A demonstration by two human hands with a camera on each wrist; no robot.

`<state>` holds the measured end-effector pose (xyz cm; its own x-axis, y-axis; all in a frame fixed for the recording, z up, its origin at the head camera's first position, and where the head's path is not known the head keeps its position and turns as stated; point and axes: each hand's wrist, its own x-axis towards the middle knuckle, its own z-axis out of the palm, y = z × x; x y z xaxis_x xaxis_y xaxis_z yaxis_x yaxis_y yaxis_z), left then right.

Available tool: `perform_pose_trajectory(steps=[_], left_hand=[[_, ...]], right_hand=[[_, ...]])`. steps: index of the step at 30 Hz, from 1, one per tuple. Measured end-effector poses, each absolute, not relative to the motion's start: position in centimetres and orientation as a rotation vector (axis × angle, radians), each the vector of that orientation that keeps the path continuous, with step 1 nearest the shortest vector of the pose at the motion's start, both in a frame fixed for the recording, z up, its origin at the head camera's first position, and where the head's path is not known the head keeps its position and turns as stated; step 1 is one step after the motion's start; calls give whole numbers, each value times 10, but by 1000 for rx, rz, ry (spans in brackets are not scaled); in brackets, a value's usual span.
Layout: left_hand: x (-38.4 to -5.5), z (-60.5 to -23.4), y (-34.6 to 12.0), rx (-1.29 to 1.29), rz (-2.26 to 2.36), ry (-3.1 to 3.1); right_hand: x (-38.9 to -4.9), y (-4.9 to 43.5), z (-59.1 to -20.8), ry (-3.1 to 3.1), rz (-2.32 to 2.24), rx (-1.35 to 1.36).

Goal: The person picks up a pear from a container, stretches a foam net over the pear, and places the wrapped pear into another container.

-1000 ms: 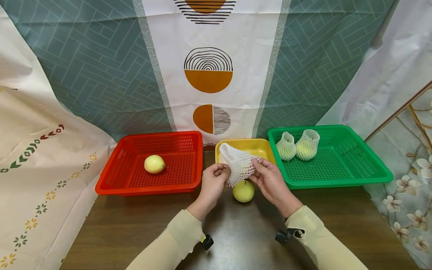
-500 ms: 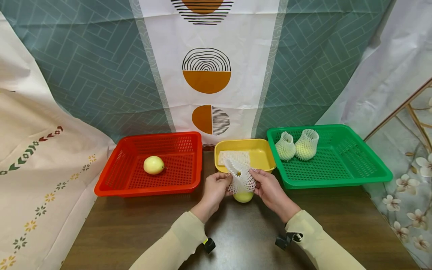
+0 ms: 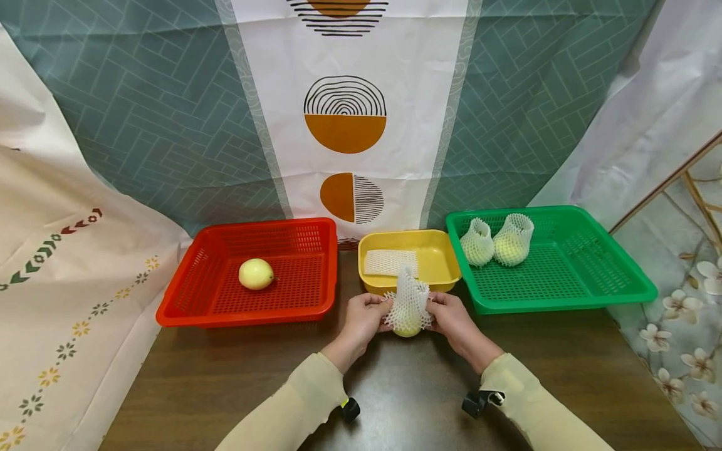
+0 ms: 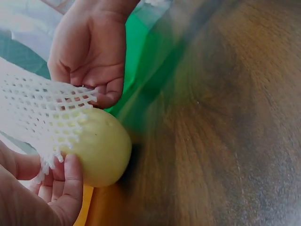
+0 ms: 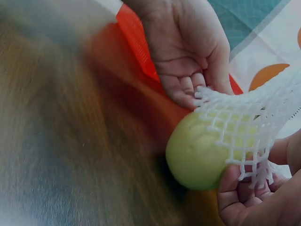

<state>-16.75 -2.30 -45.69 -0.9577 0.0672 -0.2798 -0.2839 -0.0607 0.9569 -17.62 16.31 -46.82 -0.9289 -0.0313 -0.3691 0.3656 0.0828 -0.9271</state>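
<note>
A white foam net sleeve [image 3: 410, 300] covers the upper part of a yellow-green pear [image 3: 406, 332] standing on the table. My left hand [image 3: 363, 318] pinches the sleeve's lower edge on the left. On the opposite side my right hand [image 3: 455, 319] pinches the same edge. In the left wrist view the pear's rounded bottom [image 4: 106, 148] sticks out bare below the mesh. From the right wrist view, the net [image 5: 240, 127] is stretched over the fruit between both sets of fingers. The pear's stem end is hidden within the sleeve.
A red basket [image 3: 186, 300] on the left holds one bare pear [image 3: 256, 274]. Behind my hands, a yellow tray [image 3: 445, 266] holds flat foam netting [image 3: 389, 262]. The green basket [image 3: 598, 300] on the right has two net-covered pears [image 3: 477, 244]. A patterned curtain [image 3: 350, 207] hangs behind.
Both hands have lowered the net sleeve from above the pear down over it. The mesh now reaches near the fruit's bottom, and the netting in the yellow tray has come into view.
</note>
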Motion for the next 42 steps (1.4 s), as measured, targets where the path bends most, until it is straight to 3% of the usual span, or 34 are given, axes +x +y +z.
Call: perform_pose_trajectory(steps=[8,22,30,36,42], left_hand=[[-158,-446,-26,-231,2075,1998],[-176,-492,-29,-302,2012,2077],[-177,-494,-32,-296,1967,2082],[-178,-480,-39,-168,1750,2364],[-178,-459,-42,144,1611,2559]], right_hand=[[-173,167,-474,2134,-1845,298],[-170,168,-481,2228,-1804,239],[-170,169,-483,2341,-1715,222],[-171,176,-471,2454,-1638,116],[-171,181,-466,2494,-1496,-172]])
